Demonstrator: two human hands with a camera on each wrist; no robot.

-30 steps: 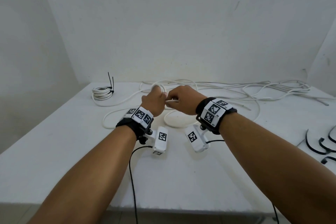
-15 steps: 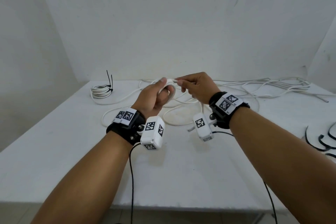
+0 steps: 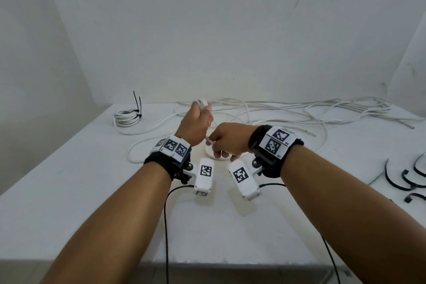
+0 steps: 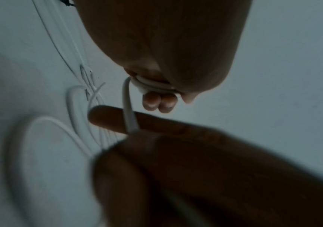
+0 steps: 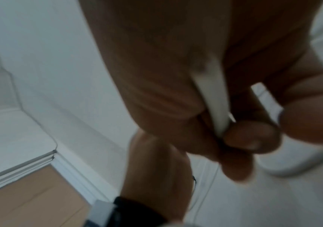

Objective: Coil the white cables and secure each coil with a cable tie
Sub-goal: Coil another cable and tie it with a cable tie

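Now, left hand [image 3: 196, 123]: grips one small coil [image 3: 202, 104].
Right hand [image 3: 228, 139]: pinches the cable [image 4: 128, 110].
Tied bundles [image 3: 126, 117]: one.
Loose ties [image 3: 401, 177]: about four.

White cables [image 3: 288, 110], black ties [image 3: 396, 180]

Left hand: your left hand [image 4: 168, 46] fills the top of the frame, dim and seen from the wrist side.
Coil: your fingers [image 4: 152, 101] curl round a few turns of white cable [image 4: 152, 87]; two fingertips show just below the loops.
Strand: one length of that cable drops from the coil and crosses a finger of your right hand [image 4: 205, 169].
Right hand: it fills the lower right, dark and blurred; one finger points left.
Table: loose cables [image 4: 75, 107] lie in curves on the white table [image 4: 30, 176] at left, blurred.
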